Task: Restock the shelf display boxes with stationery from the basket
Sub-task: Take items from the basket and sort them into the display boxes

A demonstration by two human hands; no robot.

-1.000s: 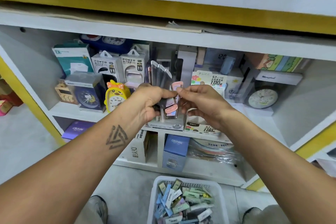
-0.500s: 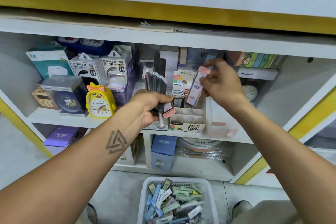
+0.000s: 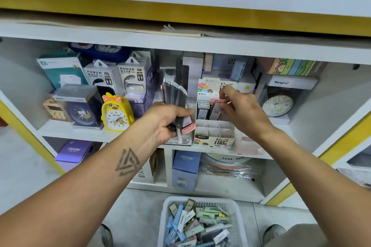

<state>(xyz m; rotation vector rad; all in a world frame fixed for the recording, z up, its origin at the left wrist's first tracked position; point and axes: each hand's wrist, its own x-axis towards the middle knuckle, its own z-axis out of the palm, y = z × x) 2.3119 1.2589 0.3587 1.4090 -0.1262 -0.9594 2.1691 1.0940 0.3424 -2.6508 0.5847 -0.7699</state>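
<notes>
My left hand (image 3: 168,121) grips a fanned bunch of slim lead cases (image 3: 176,98), grey and pink, in front of the middle shelf. My right hand (image 3: 241,110) pinches the top of one pink lead case (image 3: 215,110) that stands in a back compartment of the white display box (image 3: 213,132), beside a row of dark cases (image 3: 203,109). The box's front compartments hold nothing I can see. Down on the floor between my feet sits the white basket (image 3: 235,212), with several pastel and dark stationery cases inside.
Left of the display box stand a yellow duck alarm clock (image 3: 116,112), a boxed blue clock (image 3: 80,106) and power bank boxes (image 3: 114,78). A round clock (image 3: 278,104) sits to the right. Blue and purple boxes (image 3: 185,168) fill the shelf below. My shoes flank the basket.
My right hand took one pink case from the bunch, carried it right and lowered it into the display box's back row. My left hand kept its bunch and barely moved.
</notes>
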